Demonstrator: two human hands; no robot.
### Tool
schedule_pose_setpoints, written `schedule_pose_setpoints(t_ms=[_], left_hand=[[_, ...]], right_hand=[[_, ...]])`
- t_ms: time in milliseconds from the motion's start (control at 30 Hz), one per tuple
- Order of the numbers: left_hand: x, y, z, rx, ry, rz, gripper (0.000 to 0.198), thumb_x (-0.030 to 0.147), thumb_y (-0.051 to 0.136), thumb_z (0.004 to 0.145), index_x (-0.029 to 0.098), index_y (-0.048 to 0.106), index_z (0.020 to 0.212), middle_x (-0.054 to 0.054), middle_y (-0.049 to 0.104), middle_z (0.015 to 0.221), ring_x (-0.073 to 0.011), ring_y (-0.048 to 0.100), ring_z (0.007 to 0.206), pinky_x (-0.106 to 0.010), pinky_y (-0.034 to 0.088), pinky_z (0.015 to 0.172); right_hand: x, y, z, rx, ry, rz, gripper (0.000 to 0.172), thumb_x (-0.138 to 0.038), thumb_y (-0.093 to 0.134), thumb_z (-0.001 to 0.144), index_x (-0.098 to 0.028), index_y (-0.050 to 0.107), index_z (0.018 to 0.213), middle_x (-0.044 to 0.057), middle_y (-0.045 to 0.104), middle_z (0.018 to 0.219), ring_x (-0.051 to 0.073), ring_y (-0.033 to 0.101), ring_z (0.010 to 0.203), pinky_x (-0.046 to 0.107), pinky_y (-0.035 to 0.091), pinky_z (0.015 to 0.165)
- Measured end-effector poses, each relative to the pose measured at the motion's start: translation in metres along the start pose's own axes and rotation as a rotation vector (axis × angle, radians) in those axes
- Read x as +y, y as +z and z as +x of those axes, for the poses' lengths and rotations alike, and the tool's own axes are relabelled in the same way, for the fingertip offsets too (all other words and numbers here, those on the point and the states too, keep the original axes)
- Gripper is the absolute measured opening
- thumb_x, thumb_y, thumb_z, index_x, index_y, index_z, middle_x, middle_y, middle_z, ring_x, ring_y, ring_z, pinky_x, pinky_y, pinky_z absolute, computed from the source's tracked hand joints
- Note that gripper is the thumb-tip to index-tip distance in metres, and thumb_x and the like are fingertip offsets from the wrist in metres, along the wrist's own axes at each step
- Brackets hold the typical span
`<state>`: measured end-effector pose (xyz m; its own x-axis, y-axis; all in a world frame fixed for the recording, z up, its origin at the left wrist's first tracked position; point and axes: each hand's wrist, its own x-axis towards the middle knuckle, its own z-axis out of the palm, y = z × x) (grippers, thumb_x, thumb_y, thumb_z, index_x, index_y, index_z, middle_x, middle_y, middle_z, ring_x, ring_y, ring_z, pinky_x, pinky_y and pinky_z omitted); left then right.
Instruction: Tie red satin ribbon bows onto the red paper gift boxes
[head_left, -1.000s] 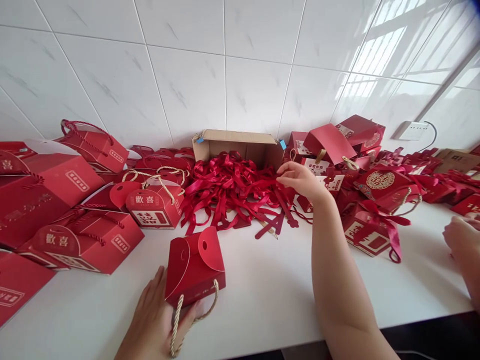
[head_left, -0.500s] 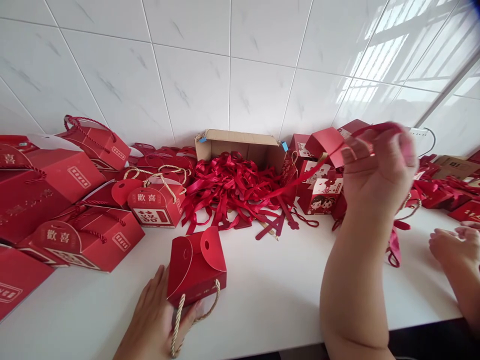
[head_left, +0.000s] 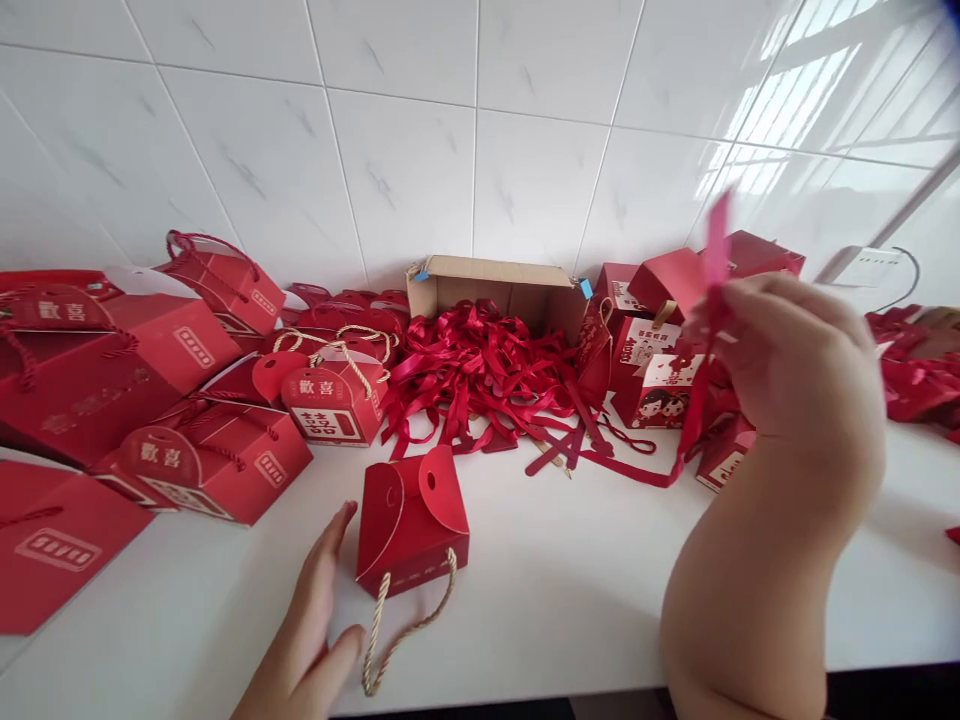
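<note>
Right hand (head_left: pixel 795 380): raised over the right of the bench (head_left: pixel 562 600), thumb and fingers pinched together on a red ribbon (head_left: pixel 718 245). One end sticks up past the fingers, blurred; the rest drops below, sags to the bench and runs left to the pile's edge. Can't tell if that end is free.

Left hand (head_left: pixel 300 630): open, thumb spread, holding nothing, just beside the left side of a small red box (head_left: pixel 412 530) at front centre.

Handling, my read: ribbon is near weightless, limp, probably slick; pinch close to an end. Box looks like light folded card, stiff but crushable; take it low on the side walls, not the flaps.

Looks: ribbon is narrow, flat, shiny. Box stands upright, curved top flaps with round holes, faint front lettering I can't read, cream twisted rope handle (head_left: pixel 377 608) looping onto the bench.

Behind: ribbon pile (head_left: pixel 480 370) spilling from a cardboard carton (head_left: pixel 487 268).
</note>
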<state>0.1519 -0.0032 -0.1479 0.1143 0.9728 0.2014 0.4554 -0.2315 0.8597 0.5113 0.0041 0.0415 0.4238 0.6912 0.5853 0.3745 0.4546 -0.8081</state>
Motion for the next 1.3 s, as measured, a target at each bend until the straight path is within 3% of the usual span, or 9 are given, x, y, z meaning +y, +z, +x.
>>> schedule_pose_setpoints(t_ms=[100, 167, 233, 367, 500, 767, 1000, 1300], left_hand=[[0.013, -0.011, 0.0, -0.003, -0.05, -0.114, 0.061, 0.024, 0.036, 0.086, 0.031, 0.026, 0.146, 0.004, 0.025, 0.156, -0.0293, 0.015, 0.145, -0.053, 0.016, 0.118], [0.024, -0.015, 0.004, 0.013, 0.014, -0.157, 0.057, 0.028, 0.04, 0.087, 0.03, 0.031, 0.144, 0.003, 0.028, 0.155, -0.0288, 0.016, 0.145, -0.05, 0.018, 0.119], [0.035, -0.016, 0.009, 0.025, 0.074, -0.17, 0.054, 0.033, 0.043, 0.09, 0.03, 0.033, 0.143, 0.001, 0.029, 0.154, -0.028, 0.019, 0.144, -0.048, 0.02, 0.119], [0.052, -0.007, 0.023, 0.022, 0.184, -0.025, 0.052, 0.034, 0.049, 0.091, 0.034, 0.033, 0.141, -0.001, 0.029, 0.153, -0.0258, 0.023, 0.143, -0.046, 0.024, 0.118], [0.056, 0.001, 0.035, 0.008, 0.245, 0.114, 0.047, 0.033, 0.051, 0.091, 0.034, 0.038, 0.136, -0.002, 0.034, 0.149, -0.0246, 0.029, 0.14, -0.044, 0.028, 0.116], [0.05, -0.002, 0.042, -0.061, 0.261, 0.148, 0.042, 0.029, 0.044, 0.093, 0.034, 0.039, 0.135, -0.002, 0.035, 0.148, -0.0212, 0.029, 0.14, -0.043, 0.028, 0.116], [0.061, -0.012, 0.044, -0.134, 0.255, 0.242, 0.039, 0.026, 0.044, 0.091, 0.036, 0.045, 0.129, 0.0, 0.035, 0.147, -0.0227, 0.032, 0.138, -0.044, 0.033, 0.113], [0.081, -0.014, 0.052, -0.121, 0.313, 0.408, 0.033, 0.026, 0.044, 0.089, 0.028, 0.051, 0.121, -0.006, 0.04, 0.142, -0.0243, 0.033, 0.137, -0.046, 0.036, 0.11]], right_hand=[[-0.002, 0.018, 0.003, -0.605, 0.206, -0.153, 0.026, -0.034, 0.061, 0.082, -0.019, 0.057, 0.062, -0.001, 0.047, 0.057, 0.009, 0.04, 0.051, 0.025, 0.03, 0.047], [-0.002, 0.035, 0.003, -0.91, 0.265, -0.246, 0.028, -0.035, 0.059, 0.083, -0.017, 0.053, 0.062, -0.004, 0.04, 0.054, 0.007, 0.033, 0.047, 0.023, 0.024, 0.044], [0.0, 0.054, 0.001, -1.082, 0.276, -0.266, 0.026, -0.032, 0.056, 0.084, -0.017, 0.052, 0.063, -0.005, 0.037, 0.054, 0.006, 0.033, 0.047, 0.021, 0.025, 0.044], [0.009, 0.082, -0.006, -1.281, 0.245, -0.278, 0.024, -0.026, 0.053, 0.082, -0.018, 0.045, 0.06, -0.005, 0.04, 0.055, 0.007, 0.037, 0.048, 0.021, 0.028, 0.044], [0.014, 0.09, -0.009, -1.397, 0.211, -0.257, 0.028, -0.024, 0.05, 0.082, -0.018, 0.037, 0.058, -0.005, 0.038, 0.053, 0.006, 0.035, 0.046, 0.021, 0.025, 0.043], [0.013, 0.099, -0.012, -1.479, 0.29, -0.212, 0.019, -0.021, 0.049, 0.079, -0.016, 0.048, 0.061, -0.004, 0.043, 0.055, 0.007, 0.04, 0.047, 0.02, 0.032, 0.043], [0.013, 0.108, -0.015, -1.45, 0.413, -0.105, 0.024, -0.02, 0.05, 0.075, -0.017, 0.041, 0.053, -0.005, 0.04, 0.048, 0.006, 0.039, 0.043, 0.019, 0.033, 0.041], [0.023, 0.118, -0.017, -1.4, 0.488, -0.05, 0.022, -0.022, 0.053, 0.074, -0.015, 0.052, 0.053, -0.004, 0.046, 0.049, 0.006, 0.035, 0.042, 0.02, 0.031, 0.041]])
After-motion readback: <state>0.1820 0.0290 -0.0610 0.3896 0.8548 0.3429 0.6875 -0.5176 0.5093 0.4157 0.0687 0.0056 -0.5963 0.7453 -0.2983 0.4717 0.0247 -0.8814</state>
